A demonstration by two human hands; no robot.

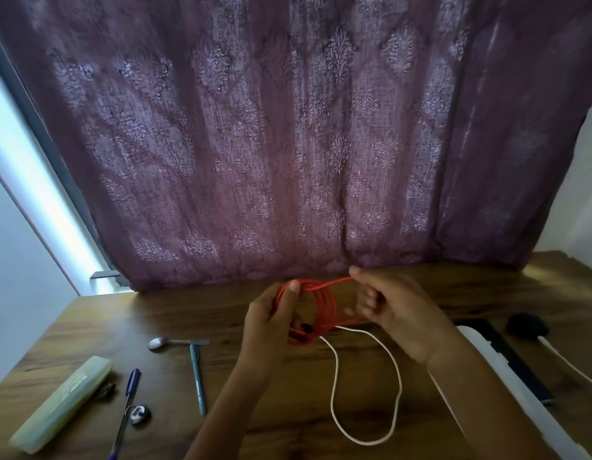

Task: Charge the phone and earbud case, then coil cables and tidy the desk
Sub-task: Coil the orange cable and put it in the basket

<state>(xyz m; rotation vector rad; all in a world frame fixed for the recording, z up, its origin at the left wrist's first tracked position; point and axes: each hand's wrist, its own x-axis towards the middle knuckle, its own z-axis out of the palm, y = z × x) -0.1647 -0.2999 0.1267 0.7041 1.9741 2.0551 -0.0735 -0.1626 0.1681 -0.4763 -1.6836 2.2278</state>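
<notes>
A red cable [324, 303] is wound into a coil and held above the wooden desk [188, 313]. My left hand [271, 320] grips the coil on its left side, thumb over the top strands. My right hand [397, 310] pinches a loose strand of the red cable at the coil's upper right. A white cable [399, 386] lies in a long loop on the desk below my hands. At the right lie a dark phone [507, 356] and a black earbud case [527, 323], with a white cord [566, 363] running from the case.
On the left of the desk lie a pale plastic case [62, 400], a blue pen [127, 410], a green pen [198, 380], a spoon [168, 342] and a small round object [140, 414]. A white power strip [507, 393] runs along the right. A purple curtain [288, 144] hangs behind.
</notes>
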